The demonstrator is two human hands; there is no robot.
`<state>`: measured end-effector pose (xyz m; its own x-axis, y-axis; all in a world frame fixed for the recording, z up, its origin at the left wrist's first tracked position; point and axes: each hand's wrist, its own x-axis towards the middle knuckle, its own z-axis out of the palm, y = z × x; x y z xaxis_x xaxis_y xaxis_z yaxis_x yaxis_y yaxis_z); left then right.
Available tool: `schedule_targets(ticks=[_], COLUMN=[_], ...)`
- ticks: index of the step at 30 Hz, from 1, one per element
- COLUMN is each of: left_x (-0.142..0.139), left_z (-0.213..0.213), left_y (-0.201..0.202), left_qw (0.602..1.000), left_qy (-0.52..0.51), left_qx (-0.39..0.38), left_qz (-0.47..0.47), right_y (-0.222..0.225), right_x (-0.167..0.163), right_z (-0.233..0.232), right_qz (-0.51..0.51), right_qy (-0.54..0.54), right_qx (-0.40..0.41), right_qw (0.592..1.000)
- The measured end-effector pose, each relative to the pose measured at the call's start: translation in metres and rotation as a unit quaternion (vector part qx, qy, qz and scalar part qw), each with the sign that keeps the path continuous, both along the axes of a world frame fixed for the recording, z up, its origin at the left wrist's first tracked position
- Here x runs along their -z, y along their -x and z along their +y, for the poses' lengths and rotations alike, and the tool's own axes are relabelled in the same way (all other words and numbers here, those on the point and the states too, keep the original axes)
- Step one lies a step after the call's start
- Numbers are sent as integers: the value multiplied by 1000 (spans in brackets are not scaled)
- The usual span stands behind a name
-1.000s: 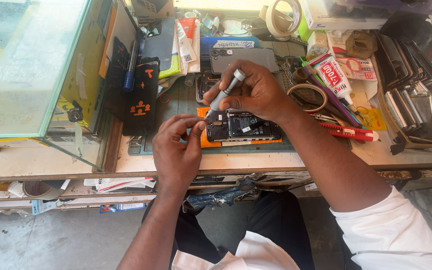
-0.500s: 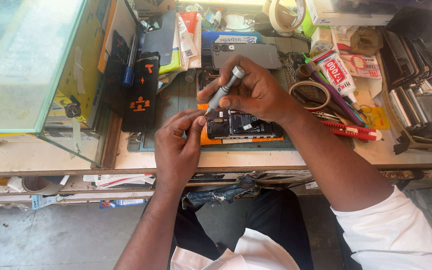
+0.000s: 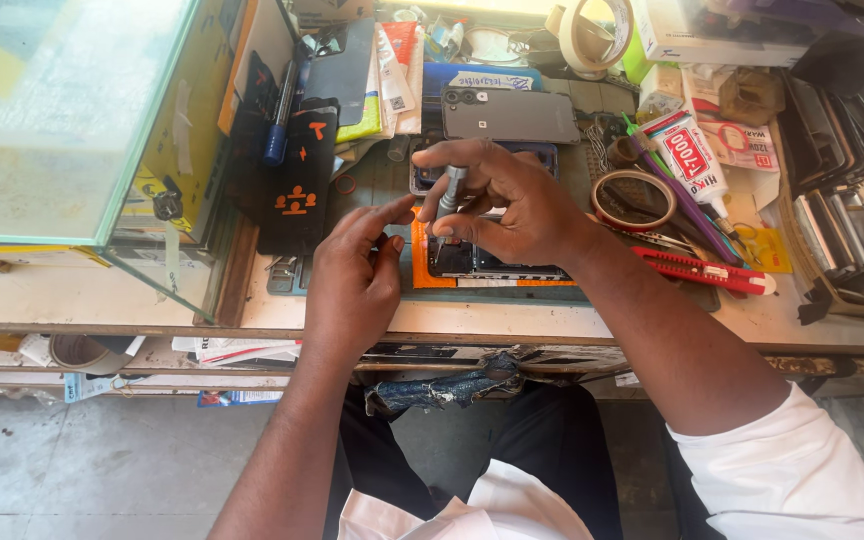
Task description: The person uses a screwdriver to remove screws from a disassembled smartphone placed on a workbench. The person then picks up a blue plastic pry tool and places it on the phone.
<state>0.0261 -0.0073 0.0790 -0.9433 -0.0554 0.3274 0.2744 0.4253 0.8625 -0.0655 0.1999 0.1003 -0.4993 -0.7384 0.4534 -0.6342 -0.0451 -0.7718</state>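
Observation:
An opened phone (image 3: 497, 265) lies on an orange pad (image 3: 420, 262) in the middle of the bench. My right hand (image 3: 507, 205) holds a small silver screwdriver (image 3: 449, 195) upright, tip down at the phone's left end. My left hand (image 3: 357, 270) rests at the pad's left edge, thumb and forefinger pinched together close to the screwdriver tip. Whether something tiny sits between those fingers I cannot tell.
A grey phone (image 3: 510, 115) lies face down behind the work. A glass case (image 3: 72, 130) stands at the left, a black tool holder (image 3: 297, 180) beside it. Tape roll (image 3: 634, 200), glue tube (image 3: 690, 160) and red cutter (image 3: 702, 272) lie at the right.
My right hand has tilted the screwdriver from slanted to upright over the phone's left end. My left hand stays beside the pad.

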Motion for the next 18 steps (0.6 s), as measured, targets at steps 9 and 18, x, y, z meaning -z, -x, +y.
schedule_targets(ticks=[9, 18], left_x=[1, 3], left_z=[0, -2], left_y=[0, 0], left_qw=[999, 999], left_qy=[22, 24], left_qx=[-20, -23], left_qz=[-13, -13], right_y=[0, 5], right_x=[4, 6], right_z=[-4, -6], right_qz=[33, 122], right_qy=[-28, -15], right_qx=[0, 2], right_qw=[999, 992])
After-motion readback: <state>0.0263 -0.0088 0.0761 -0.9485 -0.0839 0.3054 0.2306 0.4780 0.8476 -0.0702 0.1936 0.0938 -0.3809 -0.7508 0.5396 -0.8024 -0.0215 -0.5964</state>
